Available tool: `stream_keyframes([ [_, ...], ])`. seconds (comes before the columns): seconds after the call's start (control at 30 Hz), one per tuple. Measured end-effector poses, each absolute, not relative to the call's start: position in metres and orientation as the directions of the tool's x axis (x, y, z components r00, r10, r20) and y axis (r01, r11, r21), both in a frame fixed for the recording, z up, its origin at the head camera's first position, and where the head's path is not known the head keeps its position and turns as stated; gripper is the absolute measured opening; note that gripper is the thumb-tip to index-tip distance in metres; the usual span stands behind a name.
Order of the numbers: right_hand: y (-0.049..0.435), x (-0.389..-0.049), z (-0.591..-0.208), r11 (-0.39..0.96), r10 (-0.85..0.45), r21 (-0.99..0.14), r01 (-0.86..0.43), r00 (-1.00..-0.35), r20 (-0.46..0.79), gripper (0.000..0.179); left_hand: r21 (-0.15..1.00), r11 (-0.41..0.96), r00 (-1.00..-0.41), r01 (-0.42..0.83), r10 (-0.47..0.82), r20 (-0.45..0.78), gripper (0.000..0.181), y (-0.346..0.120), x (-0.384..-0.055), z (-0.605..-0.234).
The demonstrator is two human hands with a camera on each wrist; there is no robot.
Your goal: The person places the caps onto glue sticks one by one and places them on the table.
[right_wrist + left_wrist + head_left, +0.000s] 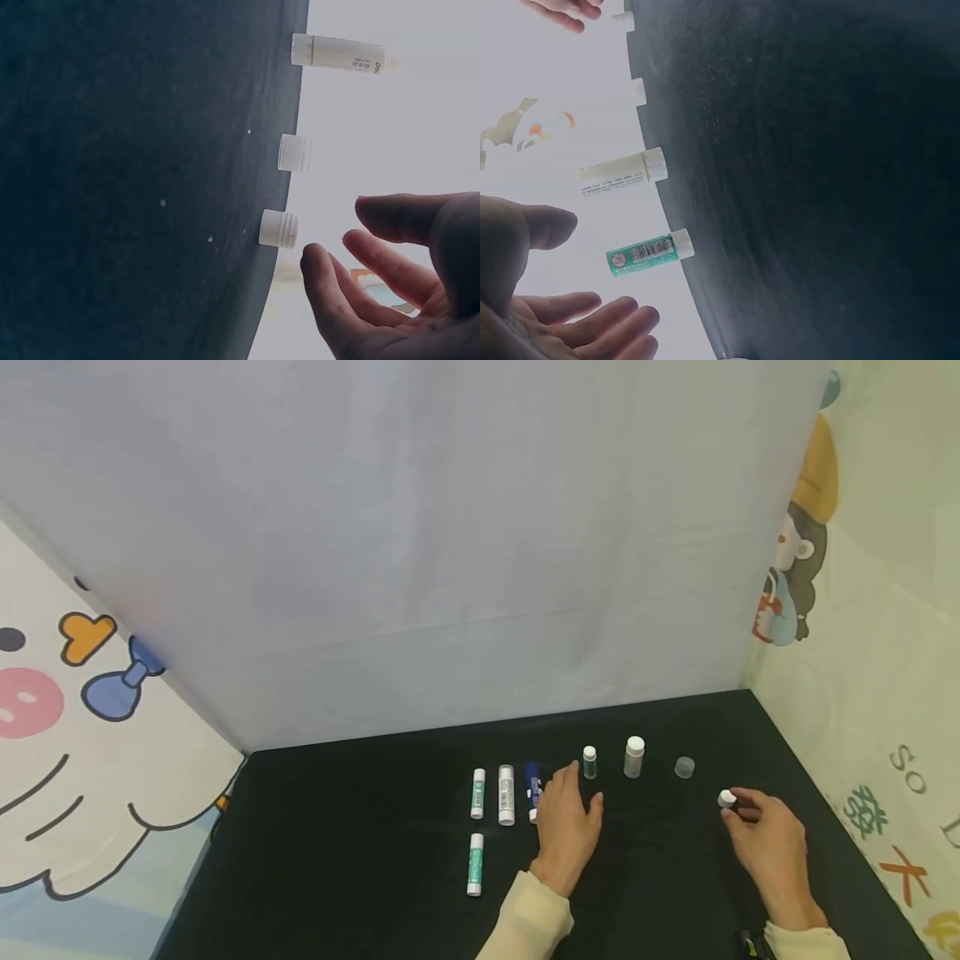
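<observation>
My left hand is spread just in front of a small green glue stick with a white end, standing upright. In the left wrist view this glue stick shows its barcode, and the fingers are apart from it. A taller whitish glue stick stands to its right. Farther right is a translucent cap. My right hand is beside a small white cap, thumb and fingers parted. The right wrist view has this cap standing on the table, with a gap to the fingertips.
Left of my left hand lie a green glue stick, a white one and a partly hidden blue one. Another green glue stick lies nearer. The black table meets a grey curtain behind and printed cloths at both sides.
</observation>
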State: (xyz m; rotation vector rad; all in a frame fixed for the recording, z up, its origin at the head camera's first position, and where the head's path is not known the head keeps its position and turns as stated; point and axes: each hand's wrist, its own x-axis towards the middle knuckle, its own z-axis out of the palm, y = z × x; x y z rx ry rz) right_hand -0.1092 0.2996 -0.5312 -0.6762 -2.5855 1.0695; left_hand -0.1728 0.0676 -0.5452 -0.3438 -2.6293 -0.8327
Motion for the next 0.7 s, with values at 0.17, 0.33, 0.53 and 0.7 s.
stream_keyframes([
  [0.17,0.301,-0.109,-0.533,0.629,0.507,-0.716,0.303,-0.858,0.083,0.035,0.524,0.792,-0.916,0.312,0.105,0.387,0.054,0.073,-0.180,-0.546],
  [0.33,0.302,-0.111,-0.535,0.634,0.512,-0.715,0.296,-0.853,0.101,0.038,0.543,0.788,-0.919,0.291,0.071,0.388,0.061,0.078,-0.186,-0.548],
  [0.53,0.303,-0.114,-0.536,0.629,0.510,-0.714,0.308,-0.857,0.079,0.043,0.562,0.779,-0.920,0.279,0.049,0.389,0.064,0.084,-0.191,-0.551],
  [0.7,0.305,-0.115,-0.537,0.649,0.478,-0.701,0.296,-0.875,0.074,0.043,0.603,0.752,-0.932,0.268,0.044,0.359,0.064,0.088,-0.194,-0.552],
])
